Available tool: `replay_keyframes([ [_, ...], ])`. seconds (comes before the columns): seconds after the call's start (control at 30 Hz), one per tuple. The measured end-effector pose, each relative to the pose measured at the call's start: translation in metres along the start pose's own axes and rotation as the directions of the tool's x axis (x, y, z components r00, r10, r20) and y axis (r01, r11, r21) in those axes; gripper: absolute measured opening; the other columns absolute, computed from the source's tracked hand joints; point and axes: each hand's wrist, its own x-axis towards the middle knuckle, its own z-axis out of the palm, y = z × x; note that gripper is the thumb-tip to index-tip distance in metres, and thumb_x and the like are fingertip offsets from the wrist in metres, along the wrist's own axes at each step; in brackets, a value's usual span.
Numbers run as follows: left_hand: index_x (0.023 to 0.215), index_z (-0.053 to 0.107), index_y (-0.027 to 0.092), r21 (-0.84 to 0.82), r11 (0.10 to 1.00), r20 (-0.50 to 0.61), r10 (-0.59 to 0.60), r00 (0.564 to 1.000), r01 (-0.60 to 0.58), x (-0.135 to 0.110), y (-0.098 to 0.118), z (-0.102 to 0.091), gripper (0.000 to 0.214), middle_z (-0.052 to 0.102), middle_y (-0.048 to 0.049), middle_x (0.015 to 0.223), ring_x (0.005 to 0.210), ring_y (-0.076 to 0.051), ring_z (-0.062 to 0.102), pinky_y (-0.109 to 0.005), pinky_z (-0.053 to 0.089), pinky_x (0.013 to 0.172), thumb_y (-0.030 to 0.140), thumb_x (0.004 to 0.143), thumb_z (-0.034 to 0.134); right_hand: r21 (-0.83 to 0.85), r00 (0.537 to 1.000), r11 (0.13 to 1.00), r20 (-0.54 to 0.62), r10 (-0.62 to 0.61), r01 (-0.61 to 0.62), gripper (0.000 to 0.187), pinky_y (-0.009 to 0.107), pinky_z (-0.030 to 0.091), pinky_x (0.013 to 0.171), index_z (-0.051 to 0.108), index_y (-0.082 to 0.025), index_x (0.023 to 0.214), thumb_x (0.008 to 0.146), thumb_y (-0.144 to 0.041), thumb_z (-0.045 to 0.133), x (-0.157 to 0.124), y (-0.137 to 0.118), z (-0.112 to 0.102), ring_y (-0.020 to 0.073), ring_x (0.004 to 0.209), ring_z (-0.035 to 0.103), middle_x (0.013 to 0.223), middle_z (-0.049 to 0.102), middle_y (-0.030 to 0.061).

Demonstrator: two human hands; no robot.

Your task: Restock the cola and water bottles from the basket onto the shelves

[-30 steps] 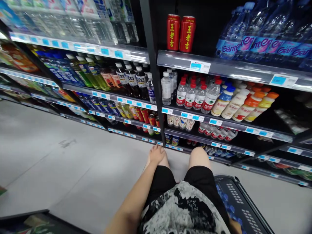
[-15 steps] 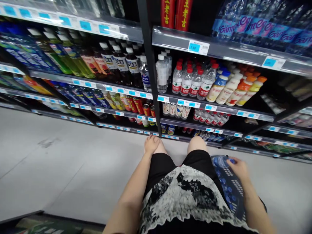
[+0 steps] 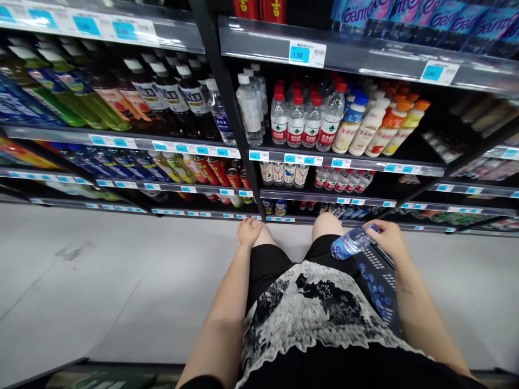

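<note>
A clear water bottle [image 3: 352,243] with a blue and pink label hangs tilted from my right hand [image 3: 388,236], whose fingers are closed round its blue cap. The bottle's base points left, over my right thigh. Below that hand sits a dark blue shopping basket [image 3: 391,283] with slotted sides and several blue-capped bottles [image 3: 375,294] inside; my arm and clothes hide part of it. On my left knee, my left hand [image 3: 248,232] lies flat with its fingers stretched out and nothing in it.
Shelves of drinks stand ahead, with a price-tagged shelf edge [image 3: 365,62] at the top right. Red-capped water bottles [image 3: 295,121] and orange-capped bottles [image 3: 395,127] fill the middle shelf. Similar blue-labelled bottles [image 3: 409,21] stand above. Grey floor [image 3: 121,259] stretches to the left.
My right hand has raised the water bottle out of the basket, up and to the left. The view has shifted slightly closer to the shelves. My left hand stays on the knee.
</note>
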Motion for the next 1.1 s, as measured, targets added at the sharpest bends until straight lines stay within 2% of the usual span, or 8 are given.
replay_keyframes([
  [0.17, 0.134, 0.067, 0.021, -0.011, 1.0, -0.014, 0.011, 1.0, -0.011, 0.0, -0.005, 0.0, 0.052, 0.054, -0.0086, 0.153, 0.143, -0.027, 0.045, -0.037, 0.032, 0.123, 0.041, 0.087, 0.064, 0.061, 0.984, 0.993, -0.136, 0.113, -0.106, 0.042, 0.029, 0.042, 0.069, 0.076, -0.017, 0.082, 0.078, -0.056, 0.059, 0.017, 0.011, 0.021, 0.0211, 0.074, 0.061, 0.076, 0.069, 0.0047],
  [0.27, 0.134, 0.067, 0.02, -0.017, 1.0, -0.021, 0.008, 1.0, -0.008, 0.002, -0.007, -0.001, 0.052, 0.055, -0.0108, 0.151, 0.142, -0.028, 0.047, -0.038, 0.033, 0.122, 0.041, 0.087, 0.064, 0.193, 0.984, 0.973, -0.098, 0.15, -0.129, 0.051, 0.029, 0.037, 0.064, 0.068, -0.015, 0.074, 0.078, -0.066, 0.066, 0.028, 0.016, 0.03, 0.0162, 0.065, 0.049, 0.065, 0.059, 0.0019],
  [0.37, 0.131, 0.069, 0.021, -0.019, 1.0, -0.027, 0.003, 1.0, -0.003, 0.004, -0.008, 0.0, 0.05, 0.056, -0.0105, 0.15, 0.139, -0.029, 0.049, -0.04, 0.035, 0.121, 0.042, 0.086, 0.065, 0.388, 0.982, 0.909, -0.045, 0.181, -0.15, 0.052, 0.028, 0.037, 0.063, 0.063, -0.017, 0.073, 0.065, -0.064, 0.082, 0.035, 0.018, 0.043, 0.0139, 0.064, 0.046, 0.065, 0.055, -0.0012],
  [0.43, 0.128, 0.07, 0.021, -0.017, 1.0, -0.032, 0.008, 0.999, -0.009, 0.006, -0.009, 0.001, 0.048, 0.058, -0.01, 0.148, 0.138, -0.03, 0.051, -0.04, 0.036, 0.121, 0.042, 0.085, 0.066, 0.58, 0.971, 0.788, 0.027, 0.236, -0.208, 0.05, 0.027, 0.041, 0.065, 0.063, -0.019, 0.076, 0.056, -0.056, 0.09, 0.037, 0.017, 0.051, 0.0146, 0.066, 0.051, 0.07, 0.058, -0.002],
  [0.5, 0.128, 0.071, 0.021, -0.012, 1.0, -0.039, 0.022, 0.999, -0.022, 0.006, -0.009, 0.002, 0.048, 0.06, -0.0103, 0.146, 0.137, -0.029, 0.052, -0.039, 0.037, 0.12, 0.04, 0.084, 0.067, 0.753, 0.941, 0.576, 0.179, 0.286, -0.318, 0.049, 0.028, 0.048, 0.069, 0.062, -0.022, 0.076, 0.049, -0.047, 0.094, 0.037, 0.016, 0.057, 0.017, 0.074, 0.059, 0.078, 0.065, -0.0015],
  [0.57, 0.128, 0.071, 0.02, -0.007, 0.999, -0.042, 0.038, 0.998, -0.038, 0.007, -0.009, 0.003, 0.048, 0.061, -0.0109, 0.144, 0.136, -0.029, 0.053, -0.038, 0.037, 0.12, 0.039, 0.084, 0.068, 0.83, 0.901, 0.367, 0.332, 0.28, -0.42, 0.048, 0.031, 0.053, 0.076, 0.064, -0.023, 0.077, 0.046, -0.039, 0.096, 0.036, 0.016, 0.058, 0.0202, 0.085, 0.065, 0.09, 0.07, -0.0008],
  [0.63, 0.129, 0.071, 0.019, -0.002, 0.999, -0.043, 0.05, 0.998, -0.05, 0.008, -0.009, 0.004, 0.049, 0.061, -0.0113, 0.144, 0.135, -0.028, 0.054, -0.036, 0.037, 0.121, 0.038, 0.084, 0.069, 0.841, 0.877, 0.27, 0.408, 0.254, -0.469, 0.049, 0.033, 0.056, 0.082, 0.067, -0.025, 0.081, 0.045, -0.036, 0.097, 0.036, 0.018, 0.057, 0.0216, 0.094, 0.067, 0.096, 0.072, -0.0007],
  [1.1, 0.13, 0.07, 0.017, -0.005, 0.999, -0.031, 0.051, 0.998, -0.051, 0.007, -0.01, 0.006, 0.049, 0.063, -0.0107, 0.143, 0.139, -0.027, 0.051, -0.036, 0.034, 0.123, 0.037, 0.085, 0.068, 0.762, 0.848, 0.388, 0.518, 0.115, -0.518, 0.045, 0.032, 0.053, 0.083, 0.073, -0.022, 0.088, 0.048, -0.029, 0.092, 0.032, 0.014, 0.053, 0.0191, 0.086, 0.066, 0.097, 0.074, 0.0018],
])
